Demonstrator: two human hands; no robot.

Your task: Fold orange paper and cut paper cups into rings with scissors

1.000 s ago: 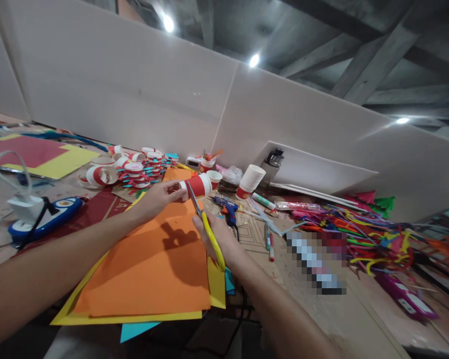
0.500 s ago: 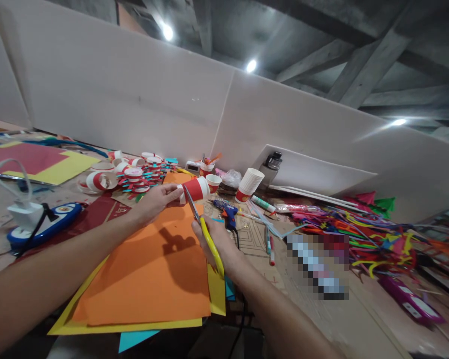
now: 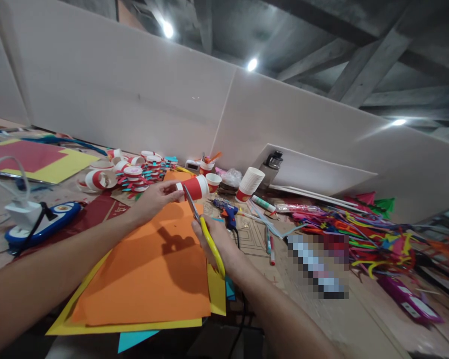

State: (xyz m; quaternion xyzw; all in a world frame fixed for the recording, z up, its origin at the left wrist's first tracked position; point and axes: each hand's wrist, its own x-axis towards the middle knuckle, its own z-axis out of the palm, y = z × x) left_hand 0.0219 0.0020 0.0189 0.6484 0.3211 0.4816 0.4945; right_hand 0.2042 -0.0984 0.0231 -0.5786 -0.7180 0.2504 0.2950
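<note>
A red and white paper cup (image 3: 197, 189) lies on its side in the air, gripped at its left end by my left hand (image 3: 160, 198). My right hand (image 3: 217, 243) is closed round the yellow handles of a pair of scissors (image 3: 210, 240). The scissor blades point up and touch or overlap the cup's side near its left end; whether they have cut into it I cannot tell. Below both hands, an orange paper sheet (image 3: 149, 279) lies on yellow and blue sheets, with the hands' shadow on it.
A blue glue gun (image 3: 230, 215) rests right of the cup, before a stack of paper cups (image 3: 250, 184). Cut cup pieces (image 3: 133, 175) crowd the back left. A blue power strip (image 3: 45, 225) sits left, colourful pipe cleaners (image 3: 381, 239) lie right, and a white board (image 3: 142, 94) stands behind.
My left hand and the cup have shifted very slightly, the cup turning a little in the fingers. The scissors and my right hand stay almost in place.
</note>
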